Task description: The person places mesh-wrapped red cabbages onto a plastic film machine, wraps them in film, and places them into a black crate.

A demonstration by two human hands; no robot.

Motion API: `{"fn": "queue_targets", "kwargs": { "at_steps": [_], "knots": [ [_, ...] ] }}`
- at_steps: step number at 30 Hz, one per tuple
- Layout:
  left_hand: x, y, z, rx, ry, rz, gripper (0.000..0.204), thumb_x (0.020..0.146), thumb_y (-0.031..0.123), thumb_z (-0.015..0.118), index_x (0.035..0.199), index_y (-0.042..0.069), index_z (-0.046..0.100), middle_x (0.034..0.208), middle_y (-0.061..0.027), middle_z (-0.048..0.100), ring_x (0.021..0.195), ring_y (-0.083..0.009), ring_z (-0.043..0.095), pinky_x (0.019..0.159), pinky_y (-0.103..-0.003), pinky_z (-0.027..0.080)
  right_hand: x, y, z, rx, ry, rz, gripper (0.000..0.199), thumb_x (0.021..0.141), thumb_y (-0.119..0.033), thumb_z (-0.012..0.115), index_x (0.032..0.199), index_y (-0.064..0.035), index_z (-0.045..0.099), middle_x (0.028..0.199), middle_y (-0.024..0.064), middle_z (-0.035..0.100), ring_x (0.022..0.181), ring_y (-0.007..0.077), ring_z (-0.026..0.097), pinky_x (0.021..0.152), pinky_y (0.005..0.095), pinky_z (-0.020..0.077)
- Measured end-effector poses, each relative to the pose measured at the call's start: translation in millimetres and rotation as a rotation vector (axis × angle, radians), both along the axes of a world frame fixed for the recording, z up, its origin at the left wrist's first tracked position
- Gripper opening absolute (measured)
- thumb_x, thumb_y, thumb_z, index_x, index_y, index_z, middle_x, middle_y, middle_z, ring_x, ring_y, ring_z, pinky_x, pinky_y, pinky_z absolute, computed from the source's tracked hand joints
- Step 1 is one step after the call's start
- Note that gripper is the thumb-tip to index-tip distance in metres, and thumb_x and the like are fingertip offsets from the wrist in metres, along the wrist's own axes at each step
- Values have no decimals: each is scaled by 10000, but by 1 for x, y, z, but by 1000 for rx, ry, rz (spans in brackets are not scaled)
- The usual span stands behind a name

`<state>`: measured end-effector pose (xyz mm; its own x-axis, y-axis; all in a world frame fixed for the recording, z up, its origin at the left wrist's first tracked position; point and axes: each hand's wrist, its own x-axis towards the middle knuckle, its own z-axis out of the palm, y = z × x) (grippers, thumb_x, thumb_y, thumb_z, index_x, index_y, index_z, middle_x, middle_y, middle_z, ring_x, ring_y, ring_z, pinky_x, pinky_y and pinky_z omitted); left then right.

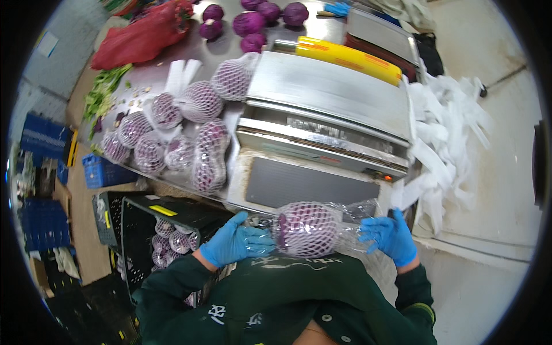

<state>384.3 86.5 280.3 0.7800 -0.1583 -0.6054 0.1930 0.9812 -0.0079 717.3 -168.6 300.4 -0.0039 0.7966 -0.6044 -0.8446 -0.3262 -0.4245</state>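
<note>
In front of my body is a red cabbage [307, 229] in a white foam net. Clear plastic film [349, 233] lies around it and sticks out at both sides. My left hand [238, 238], in a blue glove, is closed on the film at the cabbage's left end, thumb raised. On the right, my gloved right hand [391, 236] has its fingers curled on the film's other end, apart from the cabbage itself. Just beyond stands a metal film-wrapping machine [328, 95] with a dark grey plate [310, 183] at its near side.
Several netted cabbages [149, 152] lie left of the machine, bare ones [249, 23] farther back beside a red mesh sack [144, 40]. A yellow film roll [348, 59] sits atop the machine. White foam nets [445, 126] heap at right. Black crates [135, 244] stand lower left.
</note>
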Motion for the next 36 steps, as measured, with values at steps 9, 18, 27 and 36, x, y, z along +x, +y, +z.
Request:
{"fn": "queue_targets", "kwargs": {
  "at_steps": [9,18,27,36],
  "knots": [
    [5,-25,-43,815,543,-17,402,948,436,524,912,49,626,705,7,520,595,-77,432,514,-235,344,-53,20,-50,-256,-570,-347,495,976,-456,445,581,-169,363,473,-28,327,368,91,315,360,245,223],
    [47,-77,-166,730,-171,-77,471,910,223,592,1329,45,475,1325,-108,532,1150,-194,539,1005,-331,419,-86,36,-120,-95,-1067,2,369,1008,-243,423,916,56,621,721,58,634,678,75,491,602,301,430],
    [45,-22,-34,258,-458,301,352,916,231,575,1168,-15,569,1226,-193,568,1120,-287,567,1031,-419,421,-80,99,1,706,-1926,86,178,867,-212,577,745,-85,548,671,116,503,545,307,478,507,400,360],
    [46,12,41,317,-629,173,234,914,174,549,913,-8,696,1046,-138,662,1033,-327,602,996,-430,437,-28,151,75,950,-2345,-426,172,784,-236,656,729,-100,567,671,72,502,538,262,483,501,377,360]
  ]
}}
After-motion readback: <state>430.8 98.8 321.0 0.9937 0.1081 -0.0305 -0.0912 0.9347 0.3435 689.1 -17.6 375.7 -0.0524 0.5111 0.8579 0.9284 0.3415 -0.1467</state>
